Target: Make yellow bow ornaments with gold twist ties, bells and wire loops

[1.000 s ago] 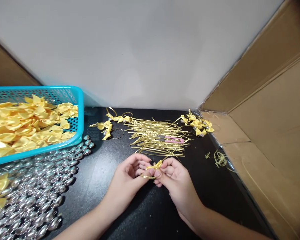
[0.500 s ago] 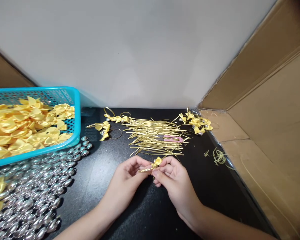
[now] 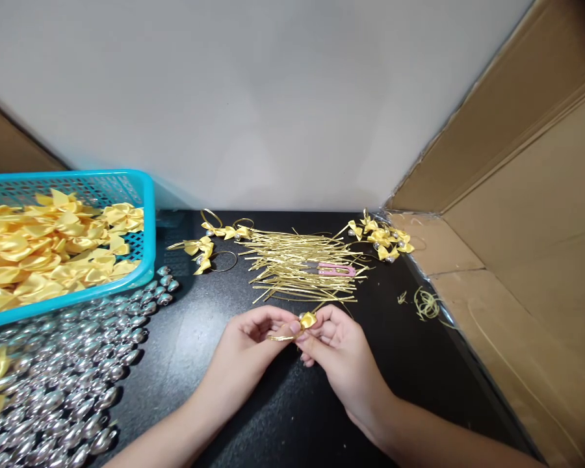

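Head view: yellow bow sits at lower centre of the frame, between left hand and right hand; both pinch it with thumb and fingertips, equally near. Gold loop extends leftward from it.

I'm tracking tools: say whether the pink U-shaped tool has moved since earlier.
No; against the brown cardboard wall, the pink tool keeps its place on gold strips.

Your left hand and right hand are bare. So are your forearms, as far up as they show.
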Demonstrator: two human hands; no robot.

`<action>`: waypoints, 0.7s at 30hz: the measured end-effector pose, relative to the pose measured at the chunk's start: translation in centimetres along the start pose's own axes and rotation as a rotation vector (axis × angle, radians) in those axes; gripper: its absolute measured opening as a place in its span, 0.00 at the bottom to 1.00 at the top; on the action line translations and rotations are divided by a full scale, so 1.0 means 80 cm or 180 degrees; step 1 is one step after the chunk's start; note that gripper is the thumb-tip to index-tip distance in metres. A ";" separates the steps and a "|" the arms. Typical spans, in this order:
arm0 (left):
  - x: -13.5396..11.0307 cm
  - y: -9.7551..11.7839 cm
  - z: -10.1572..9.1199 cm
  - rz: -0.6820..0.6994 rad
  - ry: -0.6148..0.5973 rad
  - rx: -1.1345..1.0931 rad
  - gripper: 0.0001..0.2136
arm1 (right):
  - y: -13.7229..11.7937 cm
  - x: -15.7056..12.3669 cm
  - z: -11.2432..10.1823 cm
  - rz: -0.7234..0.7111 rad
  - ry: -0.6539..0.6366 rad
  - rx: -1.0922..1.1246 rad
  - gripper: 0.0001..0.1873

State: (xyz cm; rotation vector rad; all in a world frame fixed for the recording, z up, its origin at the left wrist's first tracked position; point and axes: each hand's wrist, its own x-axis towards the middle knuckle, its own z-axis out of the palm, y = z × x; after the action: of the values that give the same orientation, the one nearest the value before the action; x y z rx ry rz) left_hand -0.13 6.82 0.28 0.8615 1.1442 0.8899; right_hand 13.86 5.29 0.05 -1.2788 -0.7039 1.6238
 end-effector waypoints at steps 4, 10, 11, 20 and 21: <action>0.000 0.000 -0.001 0.0080 0.0008 0.0051 0.04 | 0.000 -0.001 -0.001 -0.0011 -0.0011 -0.0018 0.23; 0.002 -0.003 -0.006 0.0179 0.0078 0.0082 0.01 | 0.010 -0.001 -0.004 -0.0447 0.0051 -0.0216 0.17; 0.002 -0.003 -0.006 0.0183 0.0076 0.0098 0.01 | 0.012 0.000 -0.004 -0.0494 0.0090 -0.0292 0.16; -0.003 -0.002 -0.002 0.0361 0.0120 0.0279 0.05 | 0.012 0.002 -0.004 -0.0476 0.0088 -0.0675 0.13; -0.003 -0.002 -0.002 0.0359 0.0118 0.0310 0.05 | 0.012 0.002 -0.004 -0.0471 0.0073 -0.0694 0.13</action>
State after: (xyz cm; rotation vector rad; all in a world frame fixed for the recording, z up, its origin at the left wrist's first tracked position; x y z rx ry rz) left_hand -0.31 6.54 0.19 1.0009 1.1879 0.9517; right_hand 13.85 5.03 -0.94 -1.3629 -0.9591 1.4404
